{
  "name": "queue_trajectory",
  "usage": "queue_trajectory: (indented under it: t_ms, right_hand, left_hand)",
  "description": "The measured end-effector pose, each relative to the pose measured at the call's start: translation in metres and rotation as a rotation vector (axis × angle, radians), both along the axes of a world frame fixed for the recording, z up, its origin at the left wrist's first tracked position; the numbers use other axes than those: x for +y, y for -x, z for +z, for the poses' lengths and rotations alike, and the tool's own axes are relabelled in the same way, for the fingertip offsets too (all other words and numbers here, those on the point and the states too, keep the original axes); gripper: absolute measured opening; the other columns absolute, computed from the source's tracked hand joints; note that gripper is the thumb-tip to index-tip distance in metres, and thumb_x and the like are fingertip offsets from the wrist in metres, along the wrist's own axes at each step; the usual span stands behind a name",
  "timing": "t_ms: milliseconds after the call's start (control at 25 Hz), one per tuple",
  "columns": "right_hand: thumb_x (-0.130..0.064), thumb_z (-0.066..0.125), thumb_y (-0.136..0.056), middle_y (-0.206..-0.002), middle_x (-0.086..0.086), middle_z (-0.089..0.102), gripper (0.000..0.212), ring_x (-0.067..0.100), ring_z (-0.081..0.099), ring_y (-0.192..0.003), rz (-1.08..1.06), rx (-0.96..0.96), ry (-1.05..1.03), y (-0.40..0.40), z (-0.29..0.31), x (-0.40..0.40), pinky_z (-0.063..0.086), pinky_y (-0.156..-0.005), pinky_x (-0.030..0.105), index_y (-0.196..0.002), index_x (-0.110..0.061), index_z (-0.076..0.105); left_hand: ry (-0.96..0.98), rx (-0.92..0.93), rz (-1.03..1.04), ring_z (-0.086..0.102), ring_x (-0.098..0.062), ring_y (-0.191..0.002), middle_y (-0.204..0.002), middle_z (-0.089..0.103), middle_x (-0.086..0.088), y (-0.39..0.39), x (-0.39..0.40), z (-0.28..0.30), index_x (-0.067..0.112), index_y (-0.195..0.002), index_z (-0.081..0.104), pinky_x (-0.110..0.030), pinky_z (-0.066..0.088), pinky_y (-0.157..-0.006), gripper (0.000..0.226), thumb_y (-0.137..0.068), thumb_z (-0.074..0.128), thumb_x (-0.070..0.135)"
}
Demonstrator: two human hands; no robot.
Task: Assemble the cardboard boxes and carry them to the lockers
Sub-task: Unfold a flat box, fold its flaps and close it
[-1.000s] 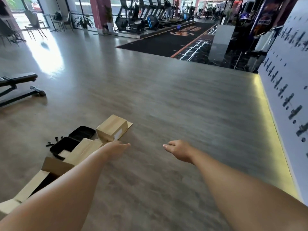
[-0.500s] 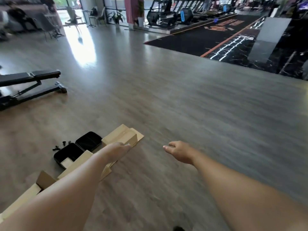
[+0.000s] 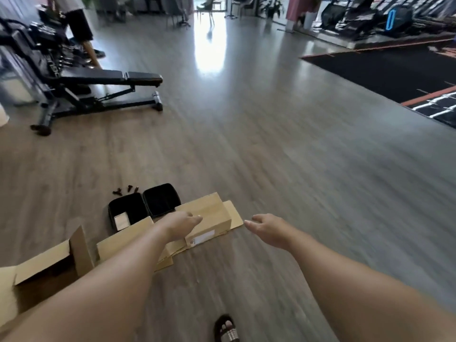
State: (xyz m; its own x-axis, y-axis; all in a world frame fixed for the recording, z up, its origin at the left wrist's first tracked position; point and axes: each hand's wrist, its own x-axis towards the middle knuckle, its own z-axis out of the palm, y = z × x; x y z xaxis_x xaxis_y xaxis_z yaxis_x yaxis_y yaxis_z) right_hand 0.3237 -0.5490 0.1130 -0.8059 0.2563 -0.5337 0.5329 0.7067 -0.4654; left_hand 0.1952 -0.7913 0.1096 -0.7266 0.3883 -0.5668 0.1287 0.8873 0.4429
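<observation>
A closed small cardboard box [image 3: 214, 218] with a white label lies on the wooden floor on top of flat cardboard sheets [image 3: 234, 215]. My left hand [image 3: 181, 224] is stretched out over its near left side with relaxed fingers and holds nothing. To the right of the box, my right hand [image 3: 267, 230] reaches forward with fingers loosely extended, also empty. A larger open cardboard box [image 3: 49, 265] with raised flaps lies at the lower left, partly hidden by my left forearm.
Two black trays [image 3: 144, 208] sit behind the boxes, with small dark screws [image 3: 124, 190] beside them. A black weight bench [image 3: 106, 90] stands at the far left, a person's legs [image 3: 84, 38] behind it. A black mat [image 3: 394, 67] covers the right. My sandalled foot [image 3: 225, 328] is below.
The view has swung left and moved closer to the boxes. Both hands stay outstretched and empty, now nearer the small box. My foot has come into view.
</observation>
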Motion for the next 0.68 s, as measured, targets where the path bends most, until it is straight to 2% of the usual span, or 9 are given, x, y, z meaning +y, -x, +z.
queue_trajectory:
  t_ms: [160, 280, 360, 560, 680]
  right_hand:
    - [-0.073, 0.045, -0.09, -0.152, 0.0, 0.051, 0.078, 0.023, 0.045, -0.14, 0.077, -0.03, 0.008, 0.087, -0.021, 0.038, 0.038, -0.112, 0.037, -0.151, -0.024, 0.047]
    - [-0.069, 0.047, -0.092, -0.151, 0.001, 0.052, 0.077, 0.023, 0.046, -0.14, 0.131, -0.039, 0.032, 0.147, -0.043, 0.062, 0.038, -0.111, 0.035, -0.151, -0.02, 0.047]
    - [-0.063, 0.048, -0.096, -0.152, 0.002, 0.051, 0.072, 0.024, 0.046, -0.14, 0.181, -0.039, 0.041, 0.178, -0.065, 0.074, 0.038, -0.11, 0.033, -0.151, -0.017, 0.046]
    - [-0.059, 0.051, -0.098, -0.153, 0.005, 0.049, 0.069, 0.025, 0.046, -0.141, 0.327, -0.063, 0.067, 0.264, -0.164, 0.102, 0.037, -0.111, 0.031, -0.151, -0.015, 0.047]
    - [-0.058, 0.049, -0.099, -0.154, 0.006, 0.049, 0.069, 0.026, 0.049, -0.138, 0.356, -0.08, 0.069, 0.302, -0.243, 0.116, 0.039, -0.105, 0.031, -0.152, -0.014, 0.045]
  left_hand:
    - [0.027, -0.045, 0.09, 0.039, -0.024, -0.141, -0.153, 0.043, -0.005, 0.056, 0.026, -0.017, 0.016, -0.148, 0.045, -0.034, 0.032, -0.111, 0.053, -0.107, 0.028, 0.046]
    - [0.028, -0.073, 0.163, 0.042, -0.025, -0.138, -0.152, 0.045, -0.005, 0.094, 0.04, -0.05, 0.016, -0.145, 0.049, -0.041, 0.035, -0.113, 0.057, -0.104, 0.031, 0.051]
    - [0.023, -0.086, 0.24, 0.046, -0.023, -0.134, -0.147, 0.05, -0.004, 0.111, 0.046, -0.069, 0.015, -0.141, 0.054, -0.041, 0.038, -0.111, 0.06, -0.101, 0.035, 0.056]
    - [0.06, -0.123, 0.412, 0.05, -0.023, -0.13, -0.143, 0.054, -0.002, 0.15, 0.061, -0.155, 0.019, -0.138, 0.056, -0.04, 0.041, -0.108, 0.058, -0.097, 0.041, 0.057]
    - [0.092, -0.117, 0.48, 0.055, -0.021, -0.118, -0.131, 0.06, 0.0, 0.17, 0.069, -0.235, 0.023, -0.125, 0.061, -0.041, 0.045, -0.102, 0.053, -0.094, 0.042, 0.06]
